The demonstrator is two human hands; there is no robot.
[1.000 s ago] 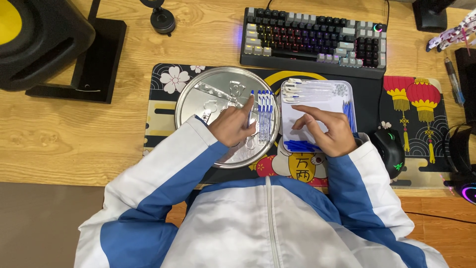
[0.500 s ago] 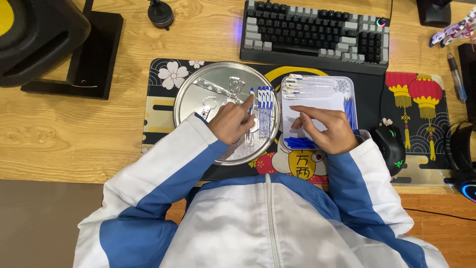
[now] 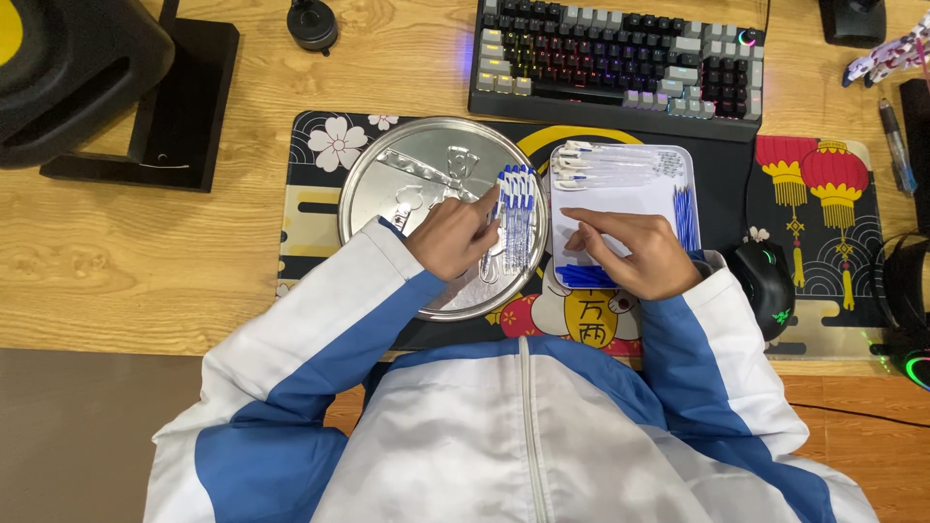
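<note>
At the far left of the wooden surface [image 3: 126, 261] stands a black speaker [image 3: 68, 68] on a black base plate. Right of it, a dark desk mat [image 3: 320, 184] printed with flowers and lanterns carries a round silver tray [image 3: 407, 174]. Along the tray's right side lies a row of white pens with blue caps [image 3: 516, 218], laid side by side and running away from the person.

The left hand [image 3: 453, 234] rests on the tray, its fingers curled and its fingertips touching the left edge of the pen row; its grip looks loosely clenched, but whether it actually pinches a pen cannot be told.

Just beside the tray to the right sits a white rectangular tray [image 3: 620, 199]. More pens lie crosswise at its far end, a few blue refills [image 3: 683, 215] lie along its right edge, and blue pieces [image 3: 581, 276] lie at its near end. The right hand [image 3: 635, 252] lies over this tray, fingers extended and pressed down on its floor, grip released around nothing visible.

Beyond both trays is a backlit keyboard [image 3: 620, 63]. Further right lie a black mouse [image 3: 765, 286] and, at the edge, headphones [image 3: 906, 300].
</note>
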